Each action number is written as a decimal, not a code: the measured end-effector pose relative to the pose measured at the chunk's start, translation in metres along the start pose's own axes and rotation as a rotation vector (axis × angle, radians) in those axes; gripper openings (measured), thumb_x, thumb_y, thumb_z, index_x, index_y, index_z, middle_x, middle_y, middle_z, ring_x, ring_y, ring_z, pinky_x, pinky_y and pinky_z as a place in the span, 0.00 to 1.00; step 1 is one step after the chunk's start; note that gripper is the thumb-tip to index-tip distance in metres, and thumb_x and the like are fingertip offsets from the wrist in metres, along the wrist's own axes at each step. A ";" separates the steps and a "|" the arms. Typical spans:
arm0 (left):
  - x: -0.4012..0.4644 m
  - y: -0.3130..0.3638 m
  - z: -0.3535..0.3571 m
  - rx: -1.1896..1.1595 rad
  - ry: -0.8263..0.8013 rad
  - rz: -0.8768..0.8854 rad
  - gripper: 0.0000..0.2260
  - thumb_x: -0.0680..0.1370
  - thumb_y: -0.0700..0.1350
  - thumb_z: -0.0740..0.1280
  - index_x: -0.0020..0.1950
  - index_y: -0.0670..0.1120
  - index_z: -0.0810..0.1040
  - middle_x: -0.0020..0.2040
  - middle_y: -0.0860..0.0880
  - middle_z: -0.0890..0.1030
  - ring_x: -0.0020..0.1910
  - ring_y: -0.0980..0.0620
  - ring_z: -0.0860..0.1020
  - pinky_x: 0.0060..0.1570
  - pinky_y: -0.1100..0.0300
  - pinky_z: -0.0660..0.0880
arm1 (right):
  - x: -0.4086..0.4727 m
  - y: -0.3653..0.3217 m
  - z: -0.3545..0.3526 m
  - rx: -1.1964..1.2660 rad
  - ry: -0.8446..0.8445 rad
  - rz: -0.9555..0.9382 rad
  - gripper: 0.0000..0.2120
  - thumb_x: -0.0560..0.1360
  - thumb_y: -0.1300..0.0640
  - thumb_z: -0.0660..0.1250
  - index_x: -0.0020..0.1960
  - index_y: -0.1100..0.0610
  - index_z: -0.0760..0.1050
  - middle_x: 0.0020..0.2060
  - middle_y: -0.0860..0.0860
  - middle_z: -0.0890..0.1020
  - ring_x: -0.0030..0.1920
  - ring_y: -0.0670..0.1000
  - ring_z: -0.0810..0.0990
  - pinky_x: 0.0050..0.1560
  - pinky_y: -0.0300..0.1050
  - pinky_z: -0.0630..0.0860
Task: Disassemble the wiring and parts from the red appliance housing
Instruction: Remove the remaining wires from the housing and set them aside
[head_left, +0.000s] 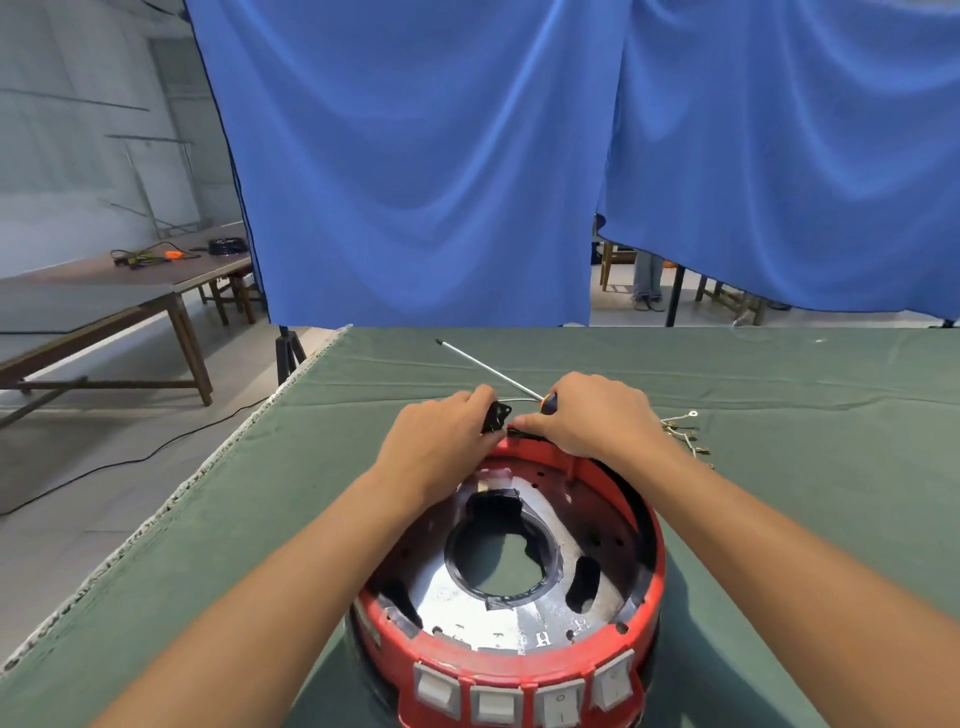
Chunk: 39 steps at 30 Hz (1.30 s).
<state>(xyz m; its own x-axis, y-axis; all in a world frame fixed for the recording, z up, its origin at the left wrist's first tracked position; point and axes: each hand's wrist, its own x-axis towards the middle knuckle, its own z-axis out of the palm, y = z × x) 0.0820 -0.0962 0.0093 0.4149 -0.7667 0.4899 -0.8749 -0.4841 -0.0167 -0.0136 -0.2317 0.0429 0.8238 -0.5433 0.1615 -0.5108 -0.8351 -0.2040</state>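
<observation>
The red housing (511, 670) sits on the green-clothed desk (779, 374), both your hands at its far rim. Your left hand (441, 431) pinches a small black part (496, 417); your right hand (597, 415) grips a screwdriver (488, 368). Loose wires (685, 434) lie just right of the housing; blue curtains (467, 156) hang beyond it.
</observation>
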 end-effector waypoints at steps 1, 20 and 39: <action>0.000 0.000 -0.002 -0.005 0.017 0.006 0.15 0.79 0.57 0.58 0.58 0.48 0.70 0.53 0.50 0.79 0.51 0.44 0.78 0.41 0.53 0.69 | -0.001 0.001 -0.001 0.039 -0.005 0.018 0.25 0.72 0.34 0.64 0.28 0.52 0.66 0.29 0.48 0.71 0.39 0.56 0.73 0.32 0.43 0.63; 0.010 0.015 -0.026 -0.296 0.235 -0.097 0.10 0.77 0.48 0.64 0.58 0.49 0.76 0.53 0.53 0.80 0.51 0.48 0.77 0.44 0.55 0.71 | -0.017 0.008 -0.028 0.961 -0.099 0.046 0.17 0.73 0.51 0.71 0.46 0.66 0.77 0.22 0.52 0.75 0.19 0.50 0.71 0.22 0.39 0.70; 0.005 0.027 -0.003 -0.282 0.152 0.079 0.12 0.79 0.52 0.62 0.60 0.50 0.74 0.53 0.53 0.79 0.52 0.52 0.76 0.42 0.57 0.69 | -0.013 0.043 -0.022 1.013 -0.304 -0.015 0.08 0.71 0.56 0.73 0.40 0.62 0.79 0.36 0.59 0.84 0.20 0.49 0.71 0.22 0.38 0.70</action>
<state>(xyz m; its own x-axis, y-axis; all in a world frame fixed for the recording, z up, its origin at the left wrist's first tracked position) 0.0598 -0.1120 0.0145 0.3199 -0.7154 0.6212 -0.9463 -0.2739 0.1720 -0.0516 -0.2620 0.0532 0.9270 -0.3719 -0.0492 -0.1719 -0.3044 -0.9369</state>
